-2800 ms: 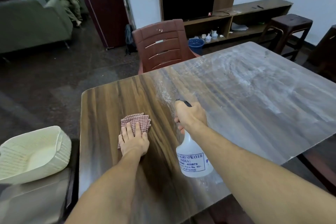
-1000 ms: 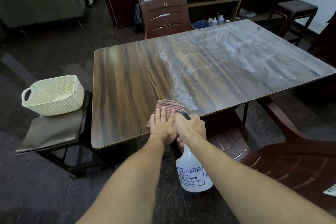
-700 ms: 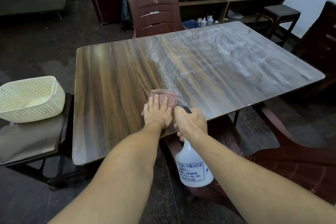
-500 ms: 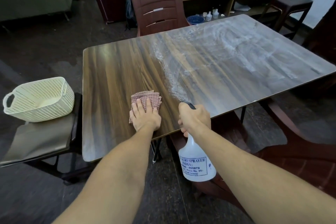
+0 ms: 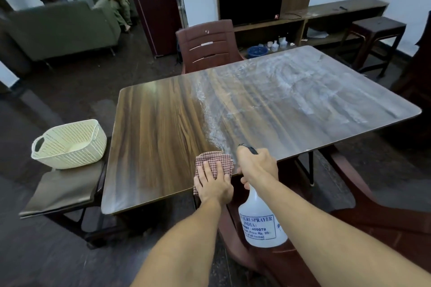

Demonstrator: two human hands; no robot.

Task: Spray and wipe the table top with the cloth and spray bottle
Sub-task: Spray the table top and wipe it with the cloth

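Left hand [image 5: 213, 184] flat, fingers straight and spread, pressing the checked cloth [image 5: 214, 161] onto the counter [image 5: 158, 135] at its near edge, right where dark wood meets the white film [image 5: 291, 91]. Right hand [image 5: 257, 164] clamped round the neck of the spray bottle [image 5: 262, 223], trigger hidden under the fingers, nozzle above the near edge, body hanging below and off the counter.

Risks, by judgement:
- One corner of the cloth seemingly past the near edge, so likely to slip to the floor on a pull towards the body.
- Nozzle just beside the left hand, so a squeeze from here more likely to wet fingers and cloth than the film.
- Bottle body near the counter edge and the brown chair [image 5: 373, 221] below, so easy to knock on a swing.
- Film perhaps only smeared about, not lifted.

Surface: wood-grain laminate, left half dark and glossy, right half out to the far right corner under streaky white swirls.

Room:
- cream perforated basket [image 5: 70, 144] on a low stool [image 5: 63, 191] off the left edge
- second brown chair [image 5: 207, 46] at the far edge
- dark television [image 5: 251, 0] behind it
- grey sofa [image 5: 63, 28] far left
- dark floor
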